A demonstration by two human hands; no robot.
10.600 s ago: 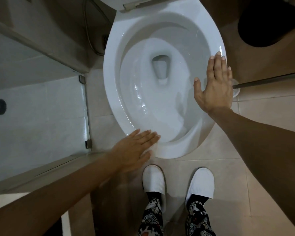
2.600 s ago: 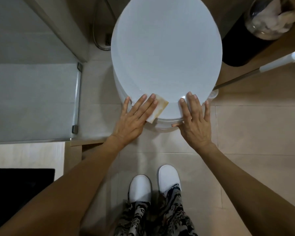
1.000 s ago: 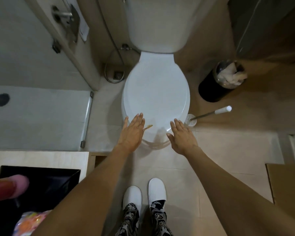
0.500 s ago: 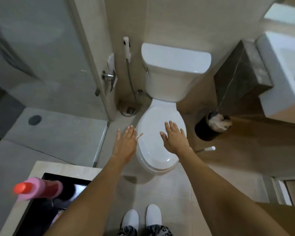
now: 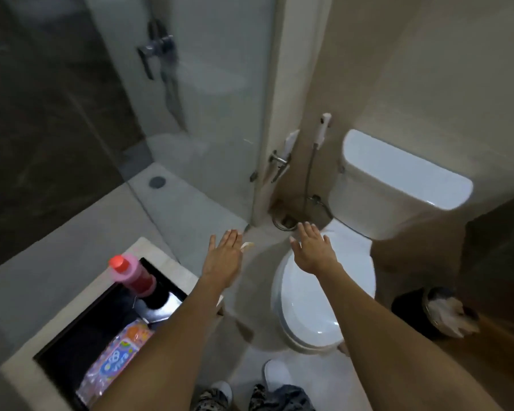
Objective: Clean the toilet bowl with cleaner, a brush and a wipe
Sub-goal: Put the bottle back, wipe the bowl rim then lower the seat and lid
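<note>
The white toilet (image 5: pixel 315 315) stands below centre with its lid down; its tank (image 5: pixel 398 185) is behind it. My left hand (image 5: pixel 223 259) hovers flat over the floor left of the toilet, with a small beige wipe (image 5: pixel 247 245) sticking out from under its fingers. Above the back of the lid, my right hand (image 5: pixel 315 247) is spread out with nothing in it. A pink cleaner bottle (image 5: pixel 132 275) with a red cap stands in the black recess (image 5: pixel 72 345) at lower left. The brush is not visible.
A colourful wipes packet (image 5: pixel 116 354) lies in the recess. A black bin (image 5: pixel 436 312) with crumpled paper stands right of the toilet. A bidet sprayer (image 5: pixel 322 129) hangs on the wall. The glass shower enclosure (image 5: pixel 190 114) fills the left.
The lid, up at first, is now down. My view has lifted and swung left, so the toilet sits lower right. Both hands came off the lid and hover, the wipe still at my left hand.
</note>
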